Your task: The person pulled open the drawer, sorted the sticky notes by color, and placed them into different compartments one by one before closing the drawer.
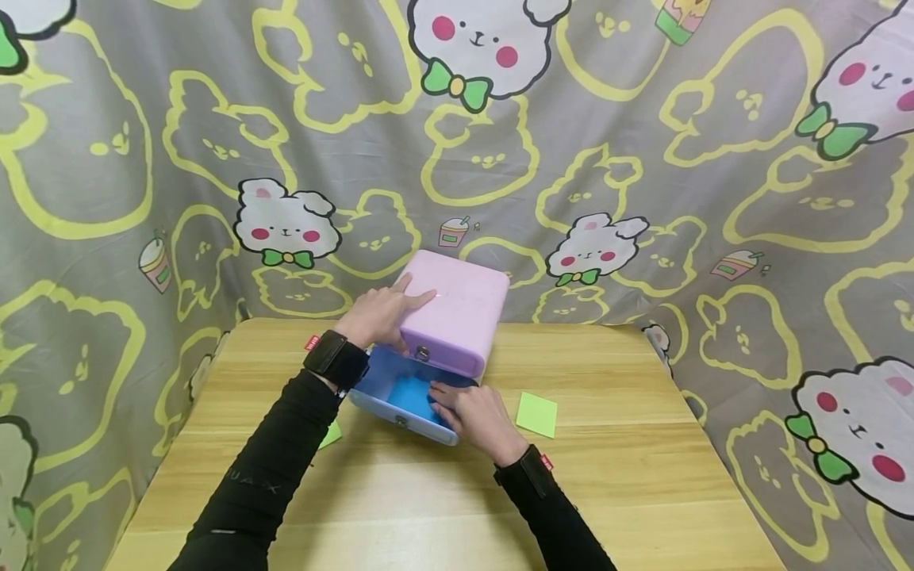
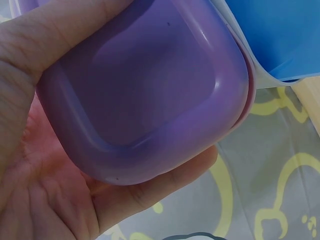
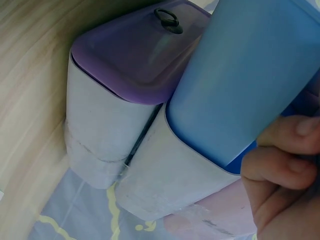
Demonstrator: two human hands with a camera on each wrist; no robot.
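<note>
A stacked drawer box has a pink top (image 1: 457, 301) and rounded drawers. My left hand (image 1: 378, 313) grips its upper left corner. In the left wrist view, the thumb lies over the front of the upper purple drawer (image 2: 150, 80), with fingers along the casing. Below it, the blue drawer (image 1: 400, 419) is pulled out, a brighter blue area (image 1: 412, 392) inside. My right hand (image 1: 471, 412) reaches over its right side, fingertips inside with fingers bent; whether they pinch anything is hidden. In the right wrist view, a lower purple drawer (image 3: 135, 55) with a ring pull (image 3: 169, 21) is closed.
A green paper square (image 1: 537, 414) lies on the wooden table (image 1: 607, 476) to the right of the box. Another green piece (image 1: 331, 434) shows partly behind the left forearm. A patterned curtain (image 1: 485, 159) hangs behind the table and along its sides.
</note>
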